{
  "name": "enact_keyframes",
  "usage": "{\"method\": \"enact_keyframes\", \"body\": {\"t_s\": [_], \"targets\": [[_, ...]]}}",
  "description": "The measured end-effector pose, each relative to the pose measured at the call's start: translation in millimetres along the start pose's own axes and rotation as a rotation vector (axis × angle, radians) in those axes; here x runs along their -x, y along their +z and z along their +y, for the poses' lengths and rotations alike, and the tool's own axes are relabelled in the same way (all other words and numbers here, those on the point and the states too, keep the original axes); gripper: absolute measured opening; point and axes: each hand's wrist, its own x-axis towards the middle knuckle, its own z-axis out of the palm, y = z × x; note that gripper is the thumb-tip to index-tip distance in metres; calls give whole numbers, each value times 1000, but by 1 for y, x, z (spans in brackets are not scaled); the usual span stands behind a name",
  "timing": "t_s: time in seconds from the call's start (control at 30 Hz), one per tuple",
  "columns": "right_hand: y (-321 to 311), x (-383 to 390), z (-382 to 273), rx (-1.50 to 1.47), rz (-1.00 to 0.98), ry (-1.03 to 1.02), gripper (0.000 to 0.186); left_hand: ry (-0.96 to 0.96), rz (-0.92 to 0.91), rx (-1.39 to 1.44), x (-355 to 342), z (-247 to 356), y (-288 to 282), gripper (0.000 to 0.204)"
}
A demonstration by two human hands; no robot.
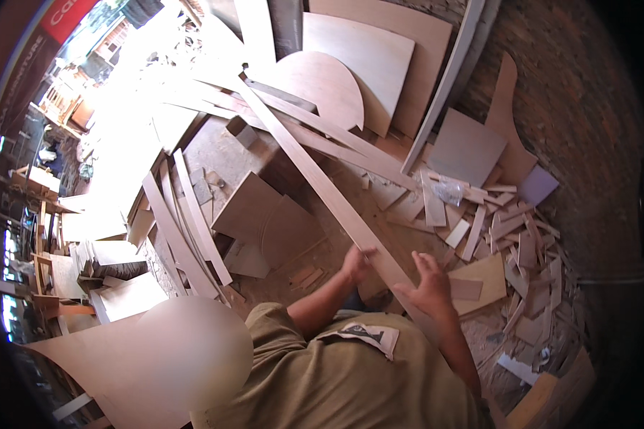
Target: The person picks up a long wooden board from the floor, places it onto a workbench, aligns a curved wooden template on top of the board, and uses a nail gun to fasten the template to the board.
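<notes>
A long, narrow wooden board [315, 186] slants from the upper middle down toward my body. My left hand [358, 264] is closed around its left edge, with the thumb on top and the other fingers partly hidden. Across the board, my right hand [429, 287] is raised beside its near end with the fingers spread. The palm seems close to the board's right edge; whether it touches, I cannot tell. The board's nearest end is partly hidden by my right arm and shirt.
Offcuts [522, 250] lie heaped at the right. Large panels [358, 53] and a rounded panel [322, 82] lean at the back. Curved strips [182, 222] rest left of a brown panel [265, 218]. A broad curved panel [93, 350] fills the lower left.
</notes>
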Motion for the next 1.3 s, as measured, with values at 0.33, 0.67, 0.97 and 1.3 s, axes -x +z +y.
{"method": "enact_keyframes", "body": {"t_s": [0.33, 0.67, 0.97, 1.3], "targets": [[111, 17, 16, 89, -413, 357, 79, -330, -463, -448, 25, -2, -103, 41], [125, 243, 24, 361, -16, 748, 77, -202, 248, -132, -18, 246, -113, 83], [115, 358, -53, 420, 270, 1144, 53, -212, -3, -270, -46, 194, -59, 87], [189, 564, -91, 651, 799, 1443, 48, -427, 73, -636, 99, 46, 25, 38]]}}
